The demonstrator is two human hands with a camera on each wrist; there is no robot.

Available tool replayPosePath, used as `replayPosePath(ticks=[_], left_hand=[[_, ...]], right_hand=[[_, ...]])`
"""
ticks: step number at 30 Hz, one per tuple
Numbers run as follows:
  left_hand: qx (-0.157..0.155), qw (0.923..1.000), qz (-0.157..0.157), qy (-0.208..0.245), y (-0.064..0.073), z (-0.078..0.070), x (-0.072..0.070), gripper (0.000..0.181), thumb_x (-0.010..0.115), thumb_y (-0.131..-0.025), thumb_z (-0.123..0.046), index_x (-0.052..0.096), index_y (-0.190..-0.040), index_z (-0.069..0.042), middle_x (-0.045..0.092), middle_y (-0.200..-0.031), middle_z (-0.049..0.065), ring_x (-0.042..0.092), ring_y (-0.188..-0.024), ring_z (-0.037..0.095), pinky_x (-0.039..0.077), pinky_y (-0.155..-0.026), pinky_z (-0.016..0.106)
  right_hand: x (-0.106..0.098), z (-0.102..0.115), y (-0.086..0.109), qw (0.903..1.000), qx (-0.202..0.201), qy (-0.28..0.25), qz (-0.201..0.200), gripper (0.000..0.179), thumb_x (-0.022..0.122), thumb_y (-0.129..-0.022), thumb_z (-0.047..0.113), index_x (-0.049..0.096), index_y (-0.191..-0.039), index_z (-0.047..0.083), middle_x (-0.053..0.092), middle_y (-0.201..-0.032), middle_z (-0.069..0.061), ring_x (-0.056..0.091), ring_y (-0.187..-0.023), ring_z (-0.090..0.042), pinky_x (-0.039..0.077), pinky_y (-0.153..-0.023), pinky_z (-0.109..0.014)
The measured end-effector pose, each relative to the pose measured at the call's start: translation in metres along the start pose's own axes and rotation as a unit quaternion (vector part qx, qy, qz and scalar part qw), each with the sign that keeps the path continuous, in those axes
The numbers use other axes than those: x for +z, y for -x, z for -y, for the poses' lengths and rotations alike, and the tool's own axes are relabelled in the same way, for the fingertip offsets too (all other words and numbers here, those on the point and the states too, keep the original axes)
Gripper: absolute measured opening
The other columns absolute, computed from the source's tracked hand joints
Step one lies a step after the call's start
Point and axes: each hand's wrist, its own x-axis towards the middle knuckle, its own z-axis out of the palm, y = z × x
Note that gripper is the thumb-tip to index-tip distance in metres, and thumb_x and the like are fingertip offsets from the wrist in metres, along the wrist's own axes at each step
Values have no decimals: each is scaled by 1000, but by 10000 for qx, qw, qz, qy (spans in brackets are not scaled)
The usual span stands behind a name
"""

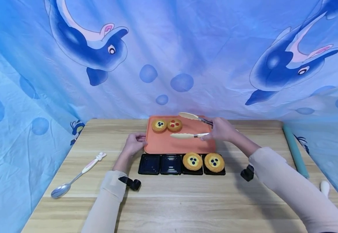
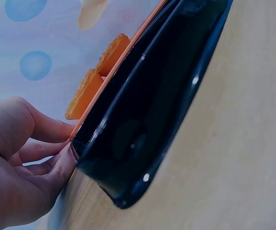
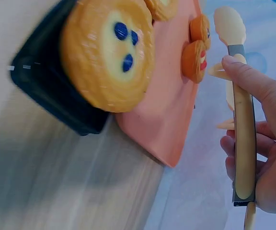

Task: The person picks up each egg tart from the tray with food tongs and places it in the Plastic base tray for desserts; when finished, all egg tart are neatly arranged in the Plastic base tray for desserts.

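My left hand (image 1: 134,144) pinches the left edge of an orange tray (image 1: 160,145), thumb and fingers at its rim in the left wrist view. A blueberry-topped egg tart (image 1: 159,125) and a red-topped tart (image 1: 174,125) sit side by side at the tray's back left. Over the tray's right part, my right hand (image 1: 222,130) grips food tongs (image 1: 182,136) with cream tips. Their arms are spread, with nothing between them. Along the tray's front edge runs a row of black square containers (image 1: 149,164). Blueberry tarts (image 1: 192,161) fill the two on the right; the left two are empty.
A spoon with a rabbit-topped handle (image 1: 90,165) lies on the wooden table (image 1: 169,207) at left. A teal roll (image 1: 295,152) lies along the right edge, near a white rounded object (image 1: 324,187). A blue dolphin-print curtain (image 1: 169,48) hangs behind.
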Motion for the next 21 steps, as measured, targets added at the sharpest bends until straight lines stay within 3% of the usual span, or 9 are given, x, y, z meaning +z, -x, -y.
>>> replayPosePath(ticks=[3, 6, 9, 11, 13, 15, 18, 21], left_hand=[[-24, 10000, -21, 6, 1, -1, 1, 41, 62, -86, 10, 57, -127, 13, 61, -117, 28, 61, -108, 36, 55, -87, 31], [-41, 10000, -26, 19, 1, -1, 1, 41, 62, -86, 10, 57, -127, 14, 61, -116, 28, 61, -107, 35, 55, -87, 31], [-68, 10000, 15, 47, 1, 1, 1, 41, 62, -86, 10, 57, -127, 13, 61, -117, 27, 61, -107, 35, 55, -85, 31], [-108, 9999, 26, 66, 1, 1, 1, 41, 63, -86, 10, 58, -127, 11, 61, -117, 26, 61, -108, 34, 55, -84, 30], [-94, 9999, 46, 85, 0, 2, 1, 41, 62, -86, 10, 58, -127, 11, 61, -117, 26, 61, -107, 34, 56, -83, 30], [-80, 9999, 43, 98, -1, 2, 1, 41, 63, -86, 10, 58, -127, 12, 61, -116, 25, 61, -106, 33, 56, -82, 30], [-72, 9999, 59, 126, -2, 2, 1, 42, 63, -86, 10, 57, -127, 12, 61, -116, 25, 61, -106, 33, 56, -82, 30], [-91, 9999, 38, 99, -3, 2, -1, 42, 63, -86, 10, 57, -127, 12, 61, -117, 25, 61, -107, 33, 56, -84, 31]], right_hand=[[3, -1, -16, 9999, -83, 110, -40, 94, 89, -69, 47, 50, -146, 8, 70, -88, -9, 30, -44, -12, 39, -54, -34], [8, -2, -28, 9998, -24, 149, -106, 94, 90, -68, 47, 53, -142, 3, 65, -126, -18, 28, -44, -11, 43, -61, -36], [17, -4, -37, 9997, 162, 177, -42, 93, 90, -68, 45, 53, -142, 1, 72, -91, -15, 24, -43, -10, 42, -57, -33], [22, -6, -41, 9995, 218, 207, -32, 91, 90, -68, 43, 54, -141, 1, 60, -63, -9, 23, -43, -9, 39, -54, -31], [26, -8, -44, 9996, 225, 152, -6, 89, 91, -69, 39, 54, -141, 4, 52, -55, -8, 21, -43, -10, 35, -49, -30], [29, -10, -47, 9998, 199, 88, -25, 88, 91, -68, 38, 55, -141, 6, 65, -71, -14, 20, -43, -10, 33, -48, -30], [32, -13, -49, 9996, 280, 44, -51, 86, 92, -67, 36, 57, -140, 8, 69, -90, -22, 22, -45, -12, 33, -50, -30], [34, -14, -51, 9992, 355, 134, -95, 83, 92, -68, 36, 59, -139, 10, 69, -80, -17, 28, -48, -13, 36, -54, -31]])
